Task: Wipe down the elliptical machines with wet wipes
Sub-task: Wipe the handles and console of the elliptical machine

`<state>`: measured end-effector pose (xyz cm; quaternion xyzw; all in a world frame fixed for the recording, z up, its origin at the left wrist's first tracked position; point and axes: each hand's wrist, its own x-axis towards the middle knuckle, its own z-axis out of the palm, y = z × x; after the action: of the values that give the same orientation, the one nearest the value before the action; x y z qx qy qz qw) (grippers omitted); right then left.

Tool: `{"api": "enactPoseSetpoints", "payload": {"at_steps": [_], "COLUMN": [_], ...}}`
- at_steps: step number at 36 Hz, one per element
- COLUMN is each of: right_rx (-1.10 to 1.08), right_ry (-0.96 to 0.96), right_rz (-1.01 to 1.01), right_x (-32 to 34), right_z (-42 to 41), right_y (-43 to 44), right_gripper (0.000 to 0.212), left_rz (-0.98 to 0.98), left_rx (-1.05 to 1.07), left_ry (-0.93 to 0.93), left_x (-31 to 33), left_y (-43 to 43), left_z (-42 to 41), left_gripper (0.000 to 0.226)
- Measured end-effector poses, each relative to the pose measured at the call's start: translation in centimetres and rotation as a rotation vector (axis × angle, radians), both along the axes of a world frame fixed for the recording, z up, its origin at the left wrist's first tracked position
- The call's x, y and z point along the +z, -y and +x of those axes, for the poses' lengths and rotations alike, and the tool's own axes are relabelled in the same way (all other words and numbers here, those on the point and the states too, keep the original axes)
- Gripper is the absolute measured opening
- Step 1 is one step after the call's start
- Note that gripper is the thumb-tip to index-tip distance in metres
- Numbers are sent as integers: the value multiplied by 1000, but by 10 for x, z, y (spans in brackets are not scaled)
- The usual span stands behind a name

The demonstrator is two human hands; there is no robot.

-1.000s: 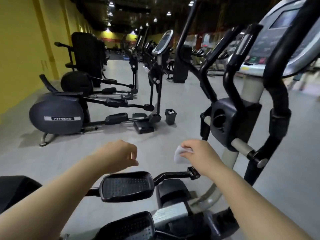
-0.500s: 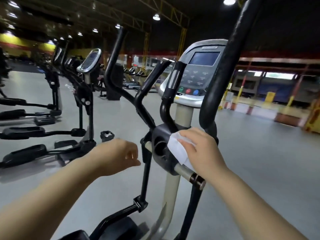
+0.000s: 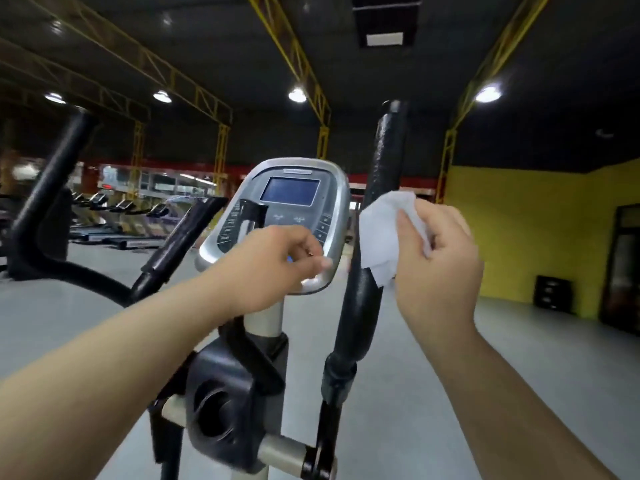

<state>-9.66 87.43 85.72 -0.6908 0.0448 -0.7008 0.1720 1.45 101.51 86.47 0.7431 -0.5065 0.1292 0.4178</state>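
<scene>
The fingers (image 3: pixel 410 233) of the right hand (image 3: pixel 440 265) were curled round a white wet wipe (image 3: pixel 382 230). They held it bunched against the black foam of the right handlebar (image 3: pixel 362 306), at about 10 o'clock from the hand. The fingers (image 3: pixel 308 244) of the left hand (image 3: pixel 273 268) were clenched on nothing, in front of the lower edge of the console (image 3: pixel 337 202). Whether they touched it could not be told.

The console had a grey screen (image 3: pixel 290 190) with button rows around it. A small nameplate above the screen and the button markings were too blurred to read.

Below, at 6 o'clock, a silver post (image 3: pixel 264 322) ran down to a black housing (image 3: pixel 221 410) with a round recess. The left handlebar (image 3: pixel 52 174) rose at 9 o'clock, well apart from the hands, and a shorter black grip (image 3: pixel 183 237) slanted between it and the console.

The floor (image 3: pixel 519 368) was smooth grey, with wide open room at 3 and 4 o'clock. It was bounded by a yellow wall (image 3: pixel 519 230) with a dark stacked unit (image 3: pixel 552 292) at its foot. At 10 o'clock stood a row of treadmills (image 3: pixel 121 209). Overhead, yellow trusses (image 3: pixel 287 46) and round lamps (image 3: pixel 297 95) hung under a dark ceiling.
</scene>
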Motion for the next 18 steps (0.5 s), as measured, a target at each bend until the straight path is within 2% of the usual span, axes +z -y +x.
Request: {"api": "enactPoseSetpoints", "payload": {"at_steps": [2,5,9,11,13,18], "right_rx": [-49,-61,-148,-194,-256,-360], "right_ry": [24,80,18,-46,-95,-171], "right_rz": [67,134,188,253,303,402], "right_x": [12,34,64,79,92,118], "right_z": [5,11,14,11,4,-17], "right_y": [-2,-7,-13,-14,-15,-13], "right_gripper": [22,18,17,22,28,27], "left_rz": [-41,-57,-51,-24,6,46], "left_rx": [-75,-138,-312,-390,-435,-556], "left_ry": [0,16,-140,-194,-226,-462], "left_x": [9,28,64,86,101,112], "left_y": [9,27,57,71,81,85], "left_z": [11,27,36,37,38,42], "left_gripper": [17,37,55,50,32,43]}}
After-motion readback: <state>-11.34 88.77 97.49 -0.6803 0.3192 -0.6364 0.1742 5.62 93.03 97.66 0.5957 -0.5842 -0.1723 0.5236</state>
